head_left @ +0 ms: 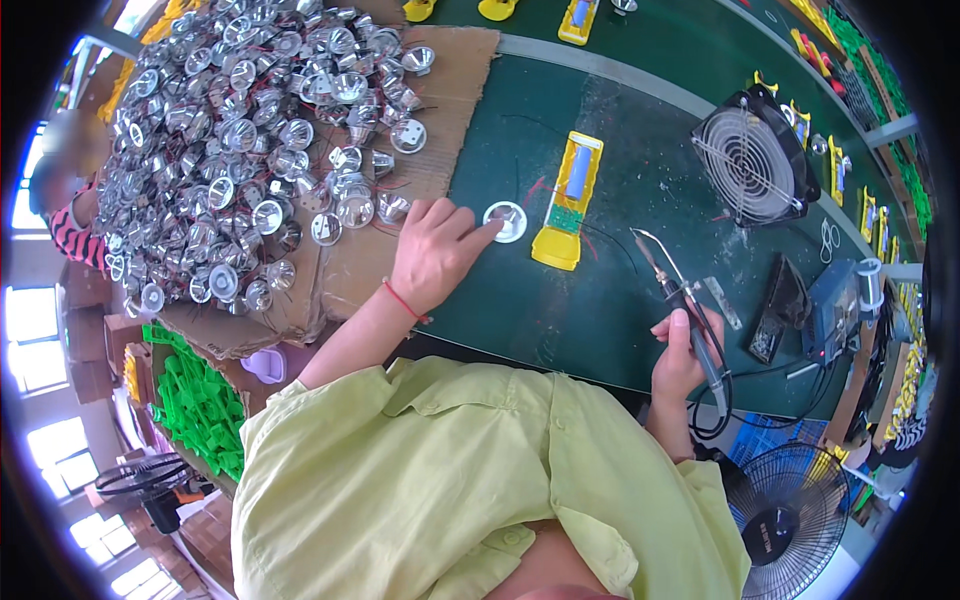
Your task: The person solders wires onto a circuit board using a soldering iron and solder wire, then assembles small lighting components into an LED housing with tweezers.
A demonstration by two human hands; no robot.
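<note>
My left hand (pixel 437 248) rests on the green bench, its fingertips touching a shiny silver reflector cup (pixel 506 221) that lies just left of a yellow plastic housing (pixel 571 200) with a circuit board in it. A red string is tied round that wrist. My right hand (pixel 682 355) grips a soldering iron (pixel 680 295) by its dark handle, tip pointing up toward the yellow housing, about a hand's width from it. Thin wires run from the housing across the bench.
A big heap of silver reflector cups (pixel 250 140) lies on cardboard at the left. A small desk fan (pixel 752 160) and a soldering station (pixel 835 310) stand at the right. More yellow housings (pixel 578 20) lie farther back. Green plastic parts (pixel 200 400) and floor fans (pixel 790 510) sit below the bench.
</note>
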